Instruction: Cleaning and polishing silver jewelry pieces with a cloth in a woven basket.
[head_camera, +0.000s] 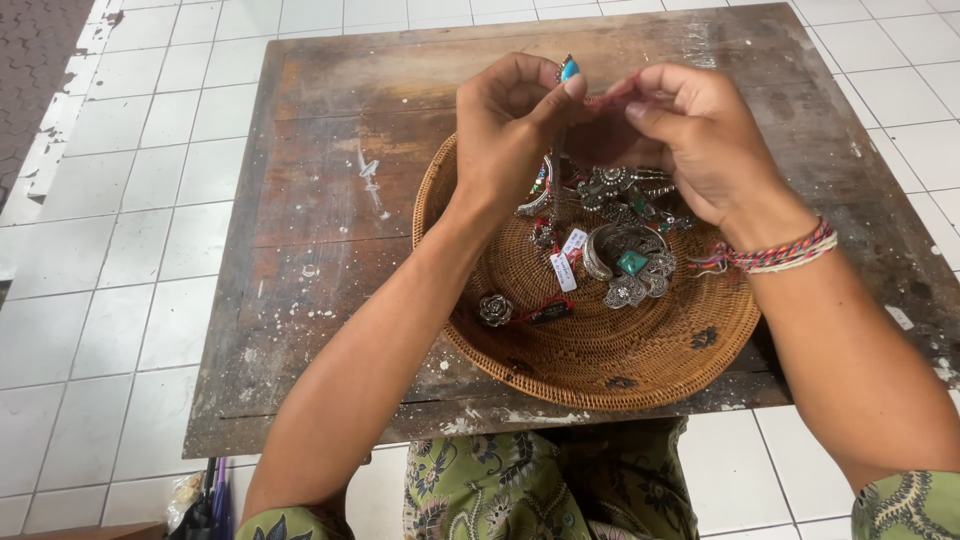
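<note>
Silver ring with turquoise-blue stone (568, 68) sits pinched in your left hand (510, 125), fingertips closed on it, stone up, above round woven rattan basket (590, 360); your right hand (690, 135), fingers curled, pinches a red thread (612, 97) just right of it

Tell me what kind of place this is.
Probably an informal jewellery-selling or sorting spot, perhaps a stall. A woven basket holds silver jewellery with small price tags, and it sits on a worn, paint-flecked wooden table over a white tiled floor.
</note>
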